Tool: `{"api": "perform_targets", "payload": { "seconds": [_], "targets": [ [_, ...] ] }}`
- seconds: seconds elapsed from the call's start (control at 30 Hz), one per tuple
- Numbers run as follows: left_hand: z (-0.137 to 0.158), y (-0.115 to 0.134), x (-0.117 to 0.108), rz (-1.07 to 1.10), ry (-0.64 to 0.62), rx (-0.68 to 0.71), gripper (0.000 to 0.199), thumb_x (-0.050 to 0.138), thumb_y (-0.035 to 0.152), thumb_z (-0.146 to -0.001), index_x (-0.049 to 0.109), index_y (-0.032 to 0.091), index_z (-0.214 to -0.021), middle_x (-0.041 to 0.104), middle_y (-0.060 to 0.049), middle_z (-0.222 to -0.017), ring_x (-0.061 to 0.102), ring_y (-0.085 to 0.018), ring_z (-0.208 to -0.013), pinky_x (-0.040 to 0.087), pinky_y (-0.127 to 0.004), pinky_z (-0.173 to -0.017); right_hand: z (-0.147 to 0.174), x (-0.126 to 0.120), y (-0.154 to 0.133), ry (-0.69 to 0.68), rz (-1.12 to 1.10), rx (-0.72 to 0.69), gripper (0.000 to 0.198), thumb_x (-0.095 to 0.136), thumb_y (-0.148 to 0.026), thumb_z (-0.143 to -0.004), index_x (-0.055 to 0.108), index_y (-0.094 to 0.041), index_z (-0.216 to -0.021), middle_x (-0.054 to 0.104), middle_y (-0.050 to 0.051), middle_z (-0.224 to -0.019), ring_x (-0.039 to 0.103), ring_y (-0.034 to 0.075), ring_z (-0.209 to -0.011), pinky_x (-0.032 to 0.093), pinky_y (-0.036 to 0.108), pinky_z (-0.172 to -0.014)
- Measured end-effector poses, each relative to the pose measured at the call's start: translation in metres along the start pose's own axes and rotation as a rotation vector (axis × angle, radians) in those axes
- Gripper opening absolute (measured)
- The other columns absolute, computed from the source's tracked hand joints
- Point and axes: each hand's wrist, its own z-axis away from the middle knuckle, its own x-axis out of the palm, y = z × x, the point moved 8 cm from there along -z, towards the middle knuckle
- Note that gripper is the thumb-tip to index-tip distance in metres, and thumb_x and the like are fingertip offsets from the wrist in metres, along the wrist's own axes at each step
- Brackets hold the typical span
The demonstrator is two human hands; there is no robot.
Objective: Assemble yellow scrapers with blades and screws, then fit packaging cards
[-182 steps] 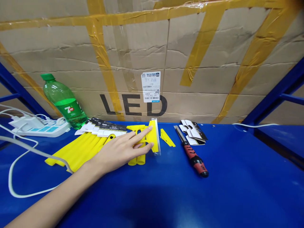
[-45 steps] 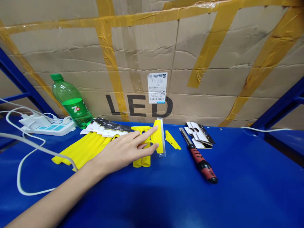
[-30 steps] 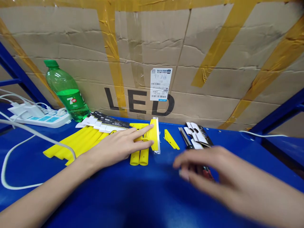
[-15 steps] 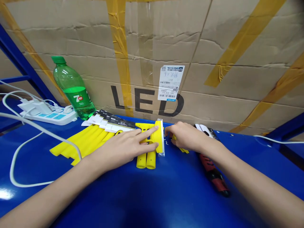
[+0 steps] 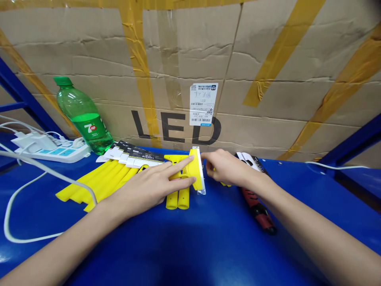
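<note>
Head view: right hand (image 5: pixel 224 167) mostly hides yellow piece (image 5: pixel 225 184); red-handled tool (image 5: pixel 257 211) nearby.

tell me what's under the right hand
A bit of a yellow piece shows at the lower edge of the right hand, above the table. The hand covers the rest, so whether it is gripped cannot be seen.

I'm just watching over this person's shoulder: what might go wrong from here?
The right hand is close to the pale strip on the yellow piece that the left hand touches; if the strip is sharp, it might cut.

The loose white cable runs close to the left forearm, so a sweep might snag it.

The green bottle stands beside the power strip; if knocked, it might topple that way.
</note>
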Motion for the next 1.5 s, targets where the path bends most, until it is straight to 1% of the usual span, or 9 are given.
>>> {"api": "perform_targets", "payload": {
  "seconds": [0.17,0.27,0.37,0.53,0.87,1.1,1.3,1.4,1.5],
  "targets": [
    [-0.002,0.006,-0.018,0.467,0.25,-0.038,0.047,0.045,0.01,-0.094,0.065,0.028,-0.132,0.054,-0.012,-0.149,0.057,-0.03,-0.13,0.047,-0.043,-0.101,0.026,-0.033,0.015,0.241,-0.491,0.02,0.036,0.059,-0.004,-0.078,0.069,-0.018,-0.109,0.078,0.005,-0.095,0.073,0.017,-0.084,0.055,0.028,-0.079],
    [-0.006,0.002,-0.024,0.861,0.381,-0.234,0.027,0.056,0.027,-0.098,0.07,0.027,-0.121,0.069,-0.011,-0.124,0.068,-0.021,-0.097,0.052,-0.032,-0.086,0.037,-0.034,0.034,0.251,-0.701,0.093,0.025,0.061,-0.01,-0.084,0.07,-0.019,-0.106,0.08,0.006,-0.096,0.075,0.02,-0.091,0.059,0.034,-0.084],
    [-0.012,0.006,-0.009,1.393,0.325,-0.4,0.029,0.065,0.034,-0.093,0.063,0.026,-0.121,0.069,-0.005,-0.092,0.06,-0.012,-0.065,0.049,-0.023,-0.06,0.042,-0.031,0.05,0.256,-0.869,0.169,0.015,0.07,-0.016,-0.08,0.071,-0.019,-0.095,0.079,0.007,-0.085,0.077,0.023,-0.084,0.061,0.037,-0.08],
    [-0.012,0.012,0.02,1.941,0.128,-0.569,0.041,0.069,0.027,-0.091,0.05,0.029,-0.127,0.058,0.002,-0.069,0.055,-0.01,-0.062,0.044,-0.017,-0.057,0.043,-0.032,0.051,0.297,-1.029,0.168,0.018,0.08,-0.019,-0.071,0.072,-0.019,-0.087,0.078,0.006,-0.085,0.076,0.022,-0.08,0.061,0.035,-0.079],
    [-0.011,-0.002,0.032,2.193,0.204,-0.567,0.036,0.057,0.014,-0.096,0.049,0.027,-0.129,0.055,0.0,-0.074,0.051,-0.007,-0.057,0.04,-0.015,-0.054,0.027,-0.013,0.012,0.406,-1.291,-0.014,0.028,0.09,-0.027,-0.063,0.074,-0.019,-0.084,0.075,0.003,-0.081,0.066,0.015,-0.074,0.053,0.031,-0.073],
    [-0.012,-0.001,0.035,2.202,0.149,-0.512,0.036,0.056,0.015,-0.097,0.048,0.027,-0.129,0.054,0.001,-0.071,0.048,-0.007,-0.054,0.039,-0.014,-0.052,0.03,-0.01,0.015,0.471,-1.147,-0.053,0.023,0.087,-0.028,-0.069,0.073,-0.02,-0.086,0.069,0.0,-0.08,0.051,0.013,-0.07,0.04,0.03,-0.067],
    [-0.01,0.001,0.033,2.147,0.136,-0.486,0.028,0.058,0.018,-0.096,0.049,0.027,-0.121,0.054,0.001,-0.072,0.047,-0.007,-0.055,0.038,-0.015,-0.052,0.029,-0.007,0.024,0.421,-1.116,0.072,0.053,0.091,-0.033,-0.061,0.064,-0.023,-0.107,0.052,-0.004,-0.086,0.042,0.012,-0.069,0.039,0.028,-0.065],
    [-0.011,0.0,0.031,2.138,0.167,-0.477,0.029,0.058,0.018,-0.096,0.048,0.026,-0.123,0.053,0.002,-0.068,0.046,-0.007,-0.053,0.038,-0.015,-0.052,0.027,-0.001,0.028,0.365,-1.232,0.108,0.062,0.088,-0.036,-0.063,0.061,-0.025,-0.117,0.057,-0.001,-0.096,0.048,0.012,-0.07,0.044,0.029,-0.067],
    [-0.011,-0.005,0.028,2.132,0.228,-0.502,0.035,0.058,0.019,-0.096,0.045,0.027,-0.127,0.054,0.001,-0.067,0.048,-0.007,-0.054,0.039,-0.014,-0.054,0.026,-0.002,0.036,0.414,-1.187,0.131,0.043,0.074,-0.038,-0.08,0.059,-0.024,-0.117,0.066,0.003,-0.099,0.061,0.016,-0.08,0.048,0.031,-0.074]
  ]
}}
